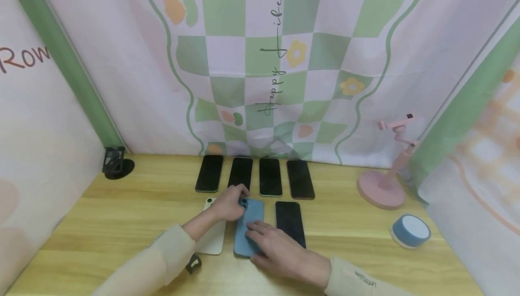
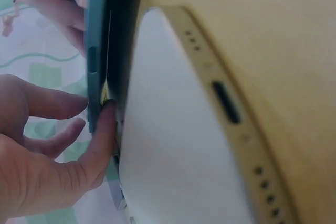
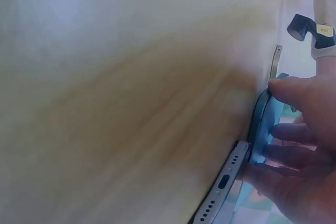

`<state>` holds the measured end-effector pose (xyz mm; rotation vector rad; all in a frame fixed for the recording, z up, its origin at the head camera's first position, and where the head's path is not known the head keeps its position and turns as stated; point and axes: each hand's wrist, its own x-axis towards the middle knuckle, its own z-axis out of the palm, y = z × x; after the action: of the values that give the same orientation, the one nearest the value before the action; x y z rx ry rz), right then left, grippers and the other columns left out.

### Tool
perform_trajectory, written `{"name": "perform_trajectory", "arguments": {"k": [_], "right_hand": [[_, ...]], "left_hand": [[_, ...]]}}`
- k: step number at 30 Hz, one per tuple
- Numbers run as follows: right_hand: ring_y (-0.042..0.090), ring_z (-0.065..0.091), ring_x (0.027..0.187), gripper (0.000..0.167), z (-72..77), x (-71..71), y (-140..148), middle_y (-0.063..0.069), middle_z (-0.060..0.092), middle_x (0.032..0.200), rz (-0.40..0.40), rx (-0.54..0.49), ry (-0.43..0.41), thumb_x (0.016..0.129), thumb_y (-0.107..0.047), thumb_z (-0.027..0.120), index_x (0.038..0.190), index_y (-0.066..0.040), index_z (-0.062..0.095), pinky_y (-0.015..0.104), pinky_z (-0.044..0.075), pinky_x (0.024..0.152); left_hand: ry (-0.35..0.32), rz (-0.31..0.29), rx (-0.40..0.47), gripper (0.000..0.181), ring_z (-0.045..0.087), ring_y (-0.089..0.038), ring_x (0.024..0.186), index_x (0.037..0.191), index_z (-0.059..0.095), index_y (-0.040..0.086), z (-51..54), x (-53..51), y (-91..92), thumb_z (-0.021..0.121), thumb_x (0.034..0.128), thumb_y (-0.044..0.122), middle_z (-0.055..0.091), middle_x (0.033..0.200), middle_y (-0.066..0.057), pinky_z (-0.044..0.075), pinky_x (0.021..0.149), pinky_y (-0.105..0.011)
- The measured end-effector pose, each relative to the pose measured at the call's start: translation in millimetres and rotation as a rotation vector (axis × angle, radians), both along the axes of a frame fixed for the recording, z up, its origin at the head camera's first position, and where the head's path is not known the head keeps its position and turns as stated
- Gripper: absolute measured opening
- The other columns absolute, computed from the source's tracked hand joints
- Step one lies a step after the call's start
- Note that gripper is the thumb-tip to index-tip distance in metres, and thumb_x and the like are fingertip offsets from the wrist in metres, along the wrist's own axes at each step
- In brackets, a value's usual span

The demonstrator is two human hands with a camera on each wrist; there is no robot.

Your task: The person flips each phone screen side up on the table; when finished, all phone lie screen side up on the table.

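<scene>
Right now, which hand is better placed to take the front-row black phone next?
Probably the right hand: it touches the blue phone but lies next to that black phone. The left hand is farther off, pinching the blue phone near its camera end.

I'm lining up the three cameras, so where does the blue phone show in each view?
Head: the blue phone is below centre, partly covered by both hands.
Left wrist: the blue phone is upper left, nearly edge-on.
Right wrist: the blue phone is right of centre.
Shared landmark: the right hand, visible in all three.
</scene>
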<state>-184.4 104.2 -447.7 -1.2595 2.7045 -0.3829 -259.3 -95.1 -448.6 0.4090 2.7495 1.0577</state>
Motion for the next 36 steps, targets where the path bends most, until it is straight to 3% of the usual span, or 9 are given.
{"name": "perform_trajectory", "arguments": {"k": [7,16,26,32,36], "right_hand": [[0.032,0.054,0.145,0.054,-0.1,-1.7,1,0.015,0.054,0.156,0.004,-0.015,-0.002,0.095,-0.028,0.074,0.142,-0.004,0.06,0.048,0.049,0.117],[0.032,0.055,0.144,0.054,-1.7,-1.2,1,0.016,0.054,0.156,0.011,-0.031,0.018,0.095,-0.028,0.074,0.142,-0.004,0.06,0.047,0.05,0.116],[0.031,0.055,0.144,0.055,-2.4,-0.9,-2,0.015,0.055,0.156,-0.011,-0.044,-0.002,0.096,-0.029,0.073,0.143,-0.005,0.059,0.046,0.051,0.116],[0.028,0.061,0.137,0.052,2.8,-2.1,-3,0.014,0.06,0.15,-0.069,-0.138,-0.056,0.101,-0.026,0.066,0.147,-0.003,0.054,0.045,0.055,0.11],[0.026,0.063,0.135,0.046,6.9,-3.0,-1,0.012,0.064,0.147,-0.115,-0.219,-0.105,0.101,-0.021,0.063,0.143,-0.002,0.057,0.046,0.056,0.108]], "left_hand": [[-0.033,0.077,0.016,0.041,0.064,-0.032,0.111,0.121,0.065,0.001,0.6,2.1,0.9,0.066,0.08,-0.004,0.067,0.12,-0.02,0.057,0.096,-0.049],[-0.087,0.128,0.045,0.039,0.059,-0.021,0.085,0.12,0.066,0.004,-3.6,0.6,-1.9,0.077,0.0835,0.006,0.065,0.101,-0.012,0.051,0.071,-0.032],[-0.08,0.116,0.003,0.039,0.062,-0.024,0.095,0.119,0.067,0.006,0.1,0.6,-3.4,0.08,0.0824,0.007,0.067,0.108,-0.012,0.056,0.083,-0.04],[-0.094,0.125,0.04,0.038,0.063,-0.02,0.072,0.118,0.066,0.003,5.7,-0.8,-4.2,0.076,0.081,0.001,0.064,0.097,-0.012,0.054,0.06,-0.03],[-0.067,0.141,0.006,0.039,0.062,-0.02,0.067,0.115,0.067,0.001,12.4,-1.2,-4.2,0.067,0.0764,-0.003,0.066,0.1,-0.015,0.052,0.054,-0.028]]}}
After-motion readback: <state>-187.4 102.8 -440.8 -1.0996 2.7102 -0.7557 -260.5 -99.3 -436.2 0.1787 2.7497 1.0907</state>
